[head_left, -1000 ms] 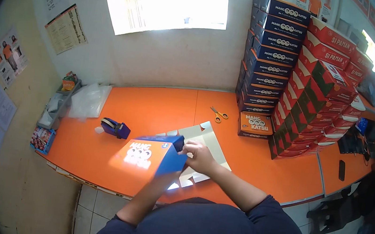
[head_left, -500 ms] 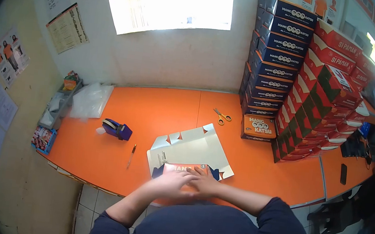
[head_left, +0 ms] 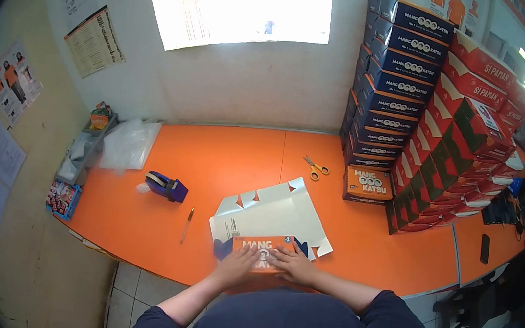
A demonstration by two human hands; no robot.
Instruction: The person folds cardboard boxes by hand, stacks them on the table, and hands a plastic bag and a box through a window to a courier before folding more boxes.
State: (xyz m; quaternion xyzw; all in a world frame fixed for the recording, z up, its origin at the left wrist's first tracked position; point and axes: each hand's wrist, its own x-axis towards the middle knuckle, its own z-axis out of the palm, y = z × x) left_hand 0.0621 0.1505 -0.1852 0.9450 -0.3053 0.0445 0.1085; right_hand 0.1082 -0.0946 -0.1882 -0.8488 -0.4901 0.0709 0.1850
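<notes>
A printed cardboard box in orange and dark blue, lettered MANG KATSU, lies at the table's near edge. Its pale, unfolded cardboard part with notched edges spreads out behind it, and dark blue flaps stick out at the sides. My left hand rests with its fingers stretched out on the left of the orange panel. On the panel's right side lies my right hand, fingers spread and flat. The box's near side is partly hidden by my hands and body.
Yellow-handled scissors, a pen and a blue tape dispenser lie on the orange table. Stacked dark blue boxes and red boxes rise at the right. Clear plastic bags and a grey tray sit left.
My hands have moved apart from their overlapping place on the box, the left one going left. More of the orange printed panel shows between them. The view has shifted slightly.
</notes>
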